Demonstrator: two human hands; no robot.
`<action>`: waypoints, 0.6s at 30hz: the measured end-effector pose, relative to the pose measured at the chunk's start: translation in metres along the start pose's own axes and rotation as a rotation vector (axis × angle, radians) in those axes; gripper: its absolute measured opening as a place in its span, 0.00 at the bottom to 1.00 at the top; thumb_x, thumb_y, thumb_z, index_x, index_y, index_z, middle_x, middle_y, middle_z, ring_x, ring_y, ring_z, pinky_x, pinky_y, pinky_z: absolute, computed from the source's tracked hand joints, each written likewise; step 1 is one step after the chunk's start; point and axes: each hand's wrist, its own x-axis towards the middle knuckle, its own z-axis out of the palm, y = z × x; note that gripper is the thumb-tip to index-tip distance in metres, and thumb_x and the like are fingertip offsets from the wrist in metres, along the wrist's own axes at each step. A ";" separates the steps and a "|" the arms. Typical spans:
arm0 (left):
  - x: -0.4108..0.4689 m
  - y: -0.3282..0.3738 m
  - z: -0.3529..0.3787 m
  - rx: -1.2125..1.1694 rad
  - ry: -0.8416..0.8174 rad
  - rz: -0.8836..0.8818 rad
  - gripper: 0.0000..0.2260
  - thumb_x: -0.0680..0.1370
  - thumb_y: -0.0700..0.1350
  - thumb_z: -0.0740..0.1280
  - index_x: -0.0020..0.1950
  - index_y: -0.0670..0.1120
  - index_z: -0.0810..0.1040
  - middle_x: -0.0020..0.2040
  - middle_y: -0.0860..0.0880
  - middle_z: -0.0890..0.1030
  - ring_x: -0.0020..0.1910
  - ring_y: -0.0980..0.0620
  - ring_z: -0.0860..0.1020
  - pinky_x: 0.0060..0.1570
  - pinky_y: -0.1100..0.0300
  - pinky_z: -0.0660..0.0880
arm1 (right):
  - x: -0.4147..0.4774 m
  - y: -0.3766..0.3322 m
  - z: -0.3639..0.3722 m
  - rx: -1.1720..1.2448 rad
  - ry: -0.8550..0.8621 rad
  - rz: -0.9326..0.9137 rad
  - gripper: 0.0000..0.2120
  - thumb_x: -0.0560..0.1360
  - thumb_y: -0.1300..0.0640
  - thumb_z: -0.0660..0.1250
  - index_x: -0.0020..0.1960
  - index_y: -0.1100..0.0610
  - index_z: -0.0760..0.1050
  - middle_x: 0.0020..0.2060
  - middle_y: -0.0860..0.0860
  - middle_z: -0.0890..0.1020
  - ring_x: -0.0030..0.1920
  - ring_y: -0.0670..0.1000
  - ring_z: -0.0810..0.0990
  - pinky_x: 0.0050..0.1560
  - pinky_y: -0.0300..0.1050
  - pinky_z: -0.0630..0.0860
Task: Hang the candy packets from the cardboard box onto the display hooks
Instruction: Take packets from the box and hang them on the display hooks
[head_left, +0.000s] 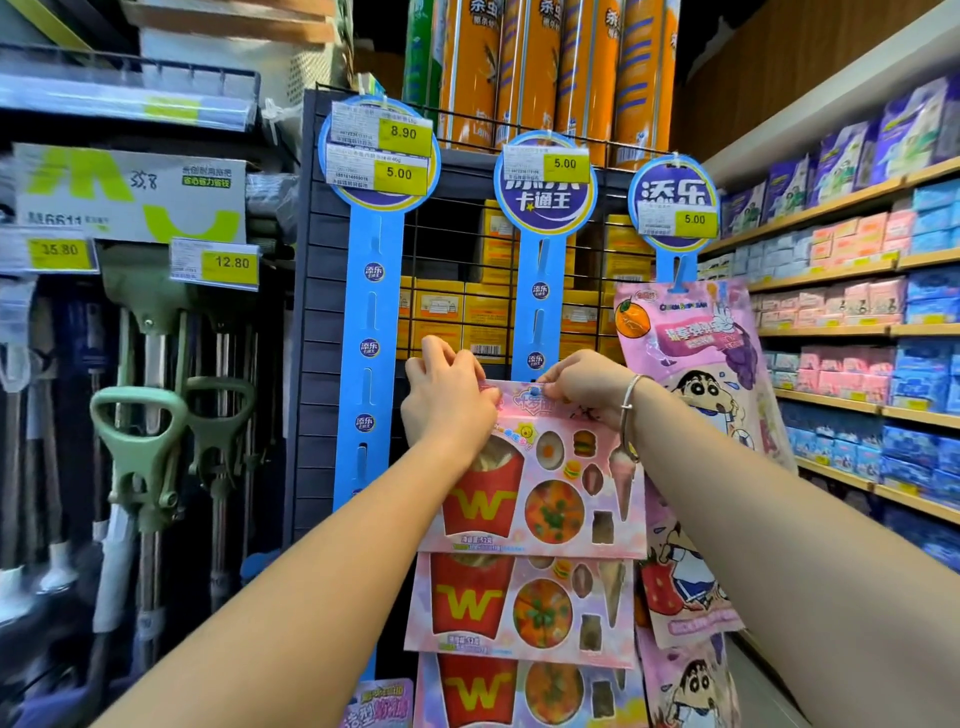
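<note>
At the lower end of the middle blue plastic display strip (538, 312), the one with the round purple header, I see both hands up on one packet. Left hand (447, 402) pinches the top left corner of the pink flat candy packet (540, 493), printed with a red fries carton and a pizza, fingers curled over the edge. Right hand (584, 387) pinches the top edge near its centre, thumb and fingertips closed on the card. Silver bracelet (629, 410) on that wrist. The packet's top edge lies against the strip, and a small blue tab shows at the edge between the two hands. Whether the hang hole is over the hook, I cannot tell.

Directly below, on the same strip, a second pink packet (519, 603) of the same print hangs partly covered by the held one. Below that is a third pink packet (498, 696), cut off by the frame bottom.

Left of the strip: a matching slotted blue strip (371, 332) with yellow price tags on its header. Further left are green-handled mops (140, 441).

Right of the strip: a third blue strip (672, 260) carries a pink cartoon-boy pouch (691, 343) just beside the right wrist, with more pouches under it.

Above the strip: tall orange spray cans (550, 67) on a wire shelf.

Far right: wooden shelves (831, 332) of blue and pink packs.
</note>
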 end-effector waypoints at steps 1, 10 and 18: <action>-0.002 -0.001 0.001 0.005 -0.005 -0.007 0.12 0.76 0.55 0.66 0.54 0.50 0.72 0.58 0.49 0.64 0.59 0.49 0.65 0.42 0.59 0.69 | 0.000 0.001 0.004 0.004 0.032 -0.007 0.11 0.75 0.66 0.60 0.37 0.54 0.71 0.34 0.52 0.75 0.34 0.49 0.73 0.52 0.53 0.77; -0.011 -0.011 0.012 0.140 -0.054 0.060 0.14 0.77 0.57 0.63 0.57 0.50 0.73 0.61 0.48 0.64 0.62 0.47 0.63 0.45 0.57 0.72 | -0.006 0.013 0.037 -0.350 0.455 -0.069 0.08 0.74 0.62 0.61 0.53 0.58 0.72 0.56 0.57 0.77 0.61 0.59 0.70 0.59 0.54 0.68; -0.018 -0.051 -0.026 0.116 -0.040 0.198 0.14 0.79 0.56 0.59 0.60 0.50 0.73 0.60 0.48 0.69 0.61 0.47 0.67 0.46 0.54 0.69 | -0.034 -0.036 0.070 -0.188 0.616 -0.235 0.12 0.71 0.65 0.60 0.54 0.58 0.72 0.56 0.56 0.74 0.60 0.59 0.69 0.57 0.52 0.68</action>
